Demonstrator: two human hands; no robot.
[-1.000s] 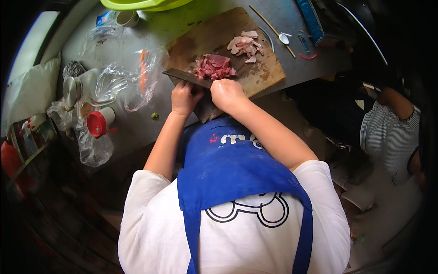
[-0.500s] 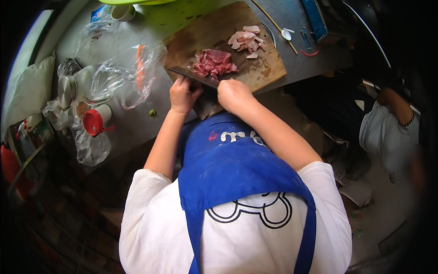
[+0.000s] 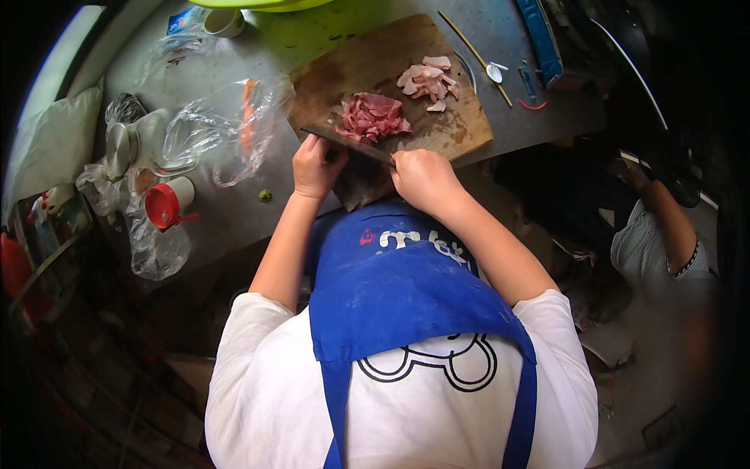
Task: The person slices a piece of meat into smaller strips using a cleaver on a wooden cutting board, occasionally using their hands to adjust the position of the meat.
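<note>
A wooden cutting board (image 3: 320, 86) lies at an angle on the grey table. Sliced red meat (image 3: 375, 117) is heaped near its middle, and pale, fatty pieces (image 3: 428, 81) form a smaller pile to the right. My right hand (image 3: 424, 178) is closed round the handle end of a kitchen knife (image 3: 350, 144). Its blade slants across the board's near side, just in front of the red meat. Beside the blade's far-left end, my left hand (image 3: 318, 164) is curled with fingers closed. Whatever those fingers hold, if anything, is hidden in shadow.
Clear plastic bags (image 3: 205, 125), a red-lidded container (image 3: 162, 205) and a small green lump (image 3: 265, 195) lie to the left. Beyond the board are a thin stick (image 3: 461, 41) and a white spoon (image 3: 494, 73). Another person's arm (image 3: 673, 223) shows at right.
My right hand has shifted slightly right and nearer me, and the knife slants more steeply. My left hand stays curled by the blade. At right, the other person's arm has moved left.
</note>
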